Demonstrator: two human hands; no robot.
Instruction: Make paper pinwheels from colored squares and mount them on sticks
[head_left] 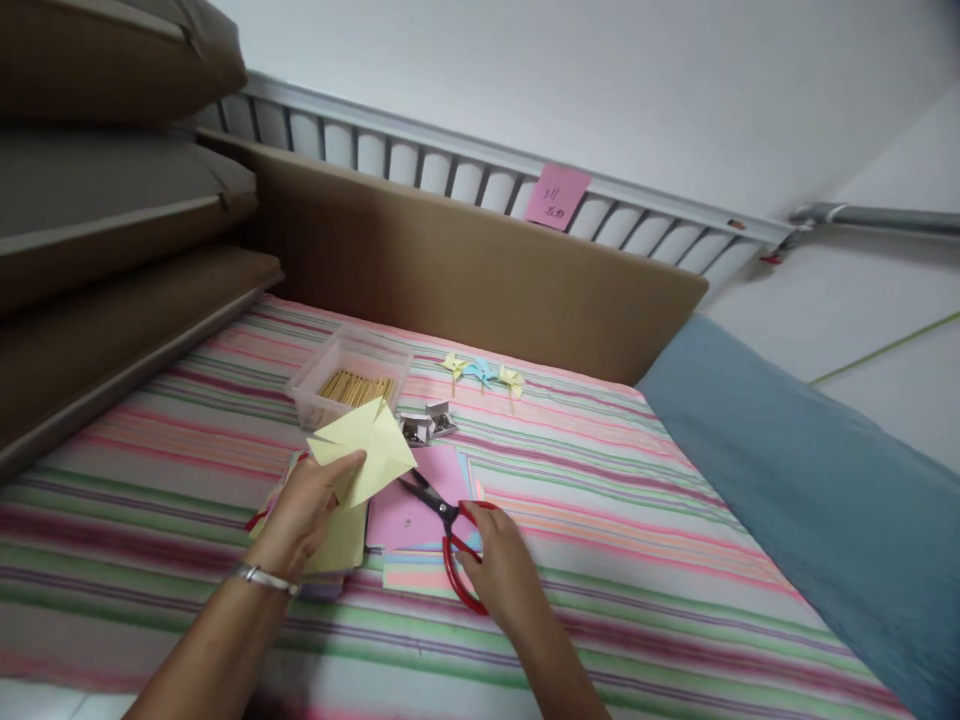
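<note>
Pinched in my left hand (pixel 315 500) is a square of pale yellow paper (pixel 379 448), with slits cut in from its corners. My right hand (pixel 499 555) grips red-handled scissors (pixel 448 515); their blades are parted and point at the paper's right corner. Whether the blades touch the paper I cannot tell. Below lies a fanned stack of coloured sheets, a pink sheet (pixel 435 490) on top. Under my left hand is another pile with yellow paper (pixel 341 540) uppermost, partly hidden by my wrist.
A clear plastic box (pixel 311 385) holds several short wooden sticks (pixel 356 387). Beside it sit two small open boxes (pixel 427 423) of tiny dark pieces. Three paper pinwheels (pixel 481 373) lie farther back on the striped cloth (pixel 637 520). A brown board (pixel 465 260) stands before a radiator.
</note>
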